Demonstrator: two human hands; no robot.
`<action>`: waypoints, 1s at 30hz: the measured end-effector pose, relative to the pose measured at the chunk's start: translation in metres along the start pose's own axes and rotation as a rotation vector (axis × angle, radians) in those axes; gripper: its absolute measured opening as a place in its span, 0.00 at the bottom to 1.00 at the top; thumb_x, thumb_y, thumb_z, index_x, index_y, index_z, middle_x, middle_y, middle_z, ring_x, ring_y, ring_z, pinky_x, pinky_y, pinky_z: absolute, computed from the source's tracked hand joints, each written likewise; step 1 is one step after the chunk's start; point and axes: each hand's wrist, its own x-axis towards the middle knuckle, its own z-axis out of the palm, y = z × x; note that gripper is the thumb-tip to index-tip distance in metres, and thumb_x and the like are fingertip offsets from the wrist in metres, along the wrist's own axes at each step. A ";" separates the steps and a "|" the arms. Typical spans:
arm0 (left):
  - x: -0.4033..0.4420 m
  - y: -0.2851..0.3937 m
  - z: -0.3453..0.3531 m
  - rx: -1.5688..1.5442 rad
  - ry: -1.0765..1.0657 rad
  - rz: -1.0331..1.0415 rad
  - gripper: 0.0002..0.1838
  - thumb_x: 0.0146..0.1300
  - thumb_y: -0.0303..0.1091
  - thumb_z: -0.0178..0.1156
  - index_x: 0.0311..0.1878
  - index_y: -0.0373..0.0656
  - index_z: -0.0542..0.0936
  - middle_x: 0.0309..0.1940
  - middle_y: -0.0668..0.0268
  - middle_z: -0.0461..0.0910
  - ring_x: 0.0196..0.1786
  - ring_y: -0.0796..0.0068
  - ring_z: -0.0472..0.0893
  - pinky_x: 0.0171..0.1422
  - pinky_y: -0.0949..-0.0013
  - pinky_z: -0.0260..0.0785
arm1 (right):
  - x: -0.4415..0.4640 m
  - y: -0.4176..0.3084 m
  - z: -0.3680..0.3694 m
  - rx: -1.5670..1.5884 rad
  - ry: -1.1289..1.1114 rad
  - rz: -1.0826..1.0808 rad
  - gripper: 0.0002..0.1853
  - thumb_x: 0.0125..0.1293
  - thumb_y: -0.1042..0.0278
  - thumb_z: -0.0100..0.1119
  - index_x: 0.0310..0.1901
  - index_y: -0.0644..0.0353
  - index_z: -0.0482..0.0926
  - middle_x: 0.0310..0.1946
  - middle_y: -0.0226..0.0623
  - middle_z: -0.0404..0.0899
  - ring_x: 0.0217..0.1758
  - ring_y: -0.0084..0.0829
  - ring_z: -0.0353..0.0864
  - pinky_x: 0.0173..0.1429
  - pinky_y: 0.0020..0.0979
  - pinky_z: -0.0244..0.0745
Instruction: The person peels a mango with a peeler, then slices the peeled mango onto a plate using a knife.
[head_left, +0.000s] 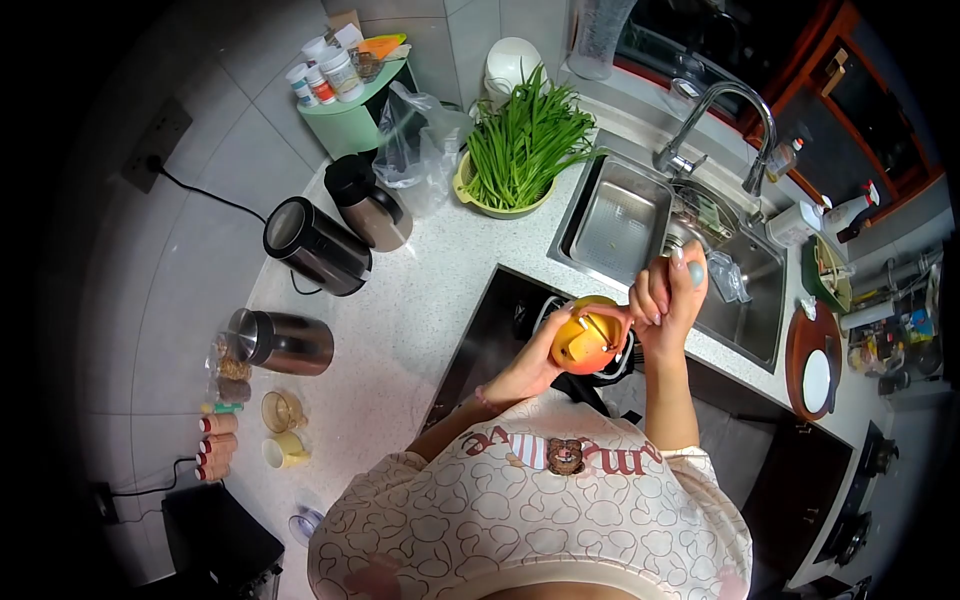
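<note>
1. The left hand (532,362) is wrapped around a yellow-and-orange object (575,345), its fingers closed on the near side; the object is rounded, shading from yellow to reddish orange.
2. A pinkish-orange loop (617,316) shows at the side of the object that faces the right hand (668,300).
3. The right hand is raised just beside the loop, its fingers curled in and closed; whether it grips anything cannot be told.
4. The object is in front of the person's printed shirt (560,515), near the front edge of the desk (400,335).
5. Beyond the right hand, a metal sink (742,335) is set into the desk, with a curved faucet (738,88) behind it.
6. Left of the sink, a yellow-green bowl (500,210) is heaped with long green stalks (528,140).
7. Farther left stand a dark electric kettle (325,250) and a brown jug (372,208) with a black lid (the two are close neighbours), and a clear plastic bag (425,145) lies near the jug.
8. Toward the left wall are a metal canister (300,345), a glass cup (283,410) and a pale yellow mug (287,452).
9. Right of the sink, a white round item (816,381) rests on a brown board (812,335).
</note>
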 end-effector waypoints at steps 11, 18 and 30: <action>-0.003 -0.001 -0.009 -0.008 -0.062 0.050 0.30 0.68 0.56 0.47 0.63 0.42 0.67 0.56 0.64 0.73 0.58 0.74 0.74 0.62 0.65 0.67 | 0.007 -0.002 0.001 0.105 0.075 0.025 0.10 0.74 0.68 0.44 0.31 0.51 0.62 0.09 0.22 0.53 0.07 0.13 0.46 0.10 0.18 0.43; -0.002 -0.003 -0.015 0.006 -0.104 0.134 0.34 0.66 0.57 0.48 0.65 0.40 0.65 0.59 0.61 0.71 0.60 0.71 0.72 0.65 0.64 0.65 | 0.010 -0.001 0.001 0.176 0.077 0.032 0.10 0.74 0.68 0.44 0.31 0.50 0.63 0.09 0.22 0.53 0.07 0.14 0.46 0.09 0.18 0.43; 0.000 0.002 -0.013 0.027 -0.198 0.169 0.35 0.65 0.58 0.46 0.67 0.41 0.63 0.60 0.60 0.69 0.61 0.69 0.71 0.65 0.63 0.64 | 0.017 -0.004 -0.001 0.240 0.074 0.029 0.08 0.75 0.67 0.42 0.34 0.50 0.65 0.09 0.22 0.53 0.07 0.14 0.47 0.08 0.17 0.43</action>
